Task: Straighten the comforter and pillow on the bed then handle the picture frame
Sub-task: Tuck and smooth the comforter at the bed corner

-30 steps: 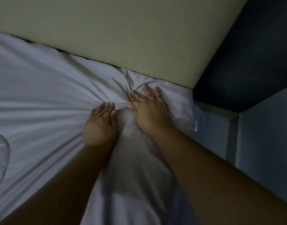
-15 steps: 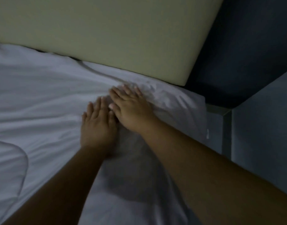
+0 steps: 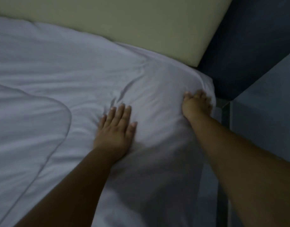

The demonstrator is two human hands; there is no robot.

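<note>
Moved since earlier: the hands have parted. Half a second ago they lay side by side near the headboard; now the left hand [image 3: 114,130] sits mid-frame and the right hand [image 3: 196,104] has slid out toward 3 o'clock, to the bed's corner.
Head view, comforter: the white comforter [image 3: 75,66] covers the bed from 9 o'clock round to the corner at 2 o'clock. Its far edge meets the pale headboard [image 3: 141,22] at 12. Creases run from the left hand's fingertips toward 1 o'clock.
Left hand: flat, with fingers straight and close together. The palm presses the cloth and it has hold of nothing.
Right hand: blurred, with fingers bent over the comforter's corner. Whether it pinches the cloth or only pushes on it, I cannot tell.
Rounded layer [image 3: 29,122] at 8 o'clock: white, with a curved seam. It may be the pillow or a folded part of the comforter; I cannot tell which.
Picture frame: not in view.
Handling: the comforter looks soft, light and limp. It would likely bunch under a push rather than shift as one piece.
Where to hold: probably the hem or corner, pinched and drawn outward while a flat palm sweeps the creases toward the edge.
</note>
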